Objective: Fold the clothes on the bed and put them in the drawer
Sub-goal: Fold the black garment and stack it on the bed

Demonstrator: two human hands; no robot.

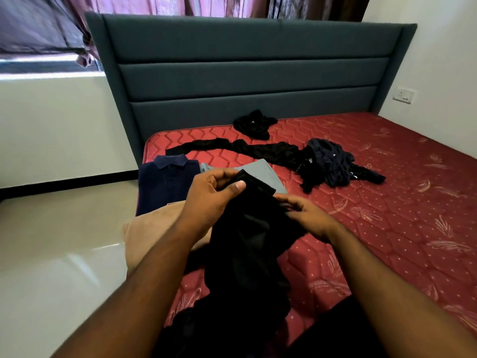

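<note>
My left hand [210,200] and right hand [307,215] gripping a black garment [247,244] above the red mattress [387,202], folded navy shirt [165,182] at ten o'clock, dark crumpled clothes [327,161] at one o'clock

A dark grey padded headboard [253,73] is seen standing across the far end, three stitched panels stacked upon it. Pink curtains [165,5] are hung behind its top edge. A white wall socket [404,95] is mounted just beside the headboard's right corner. Pale glossy floor tiles [56,254] are spread out at the left, light reflected in them.
</note>
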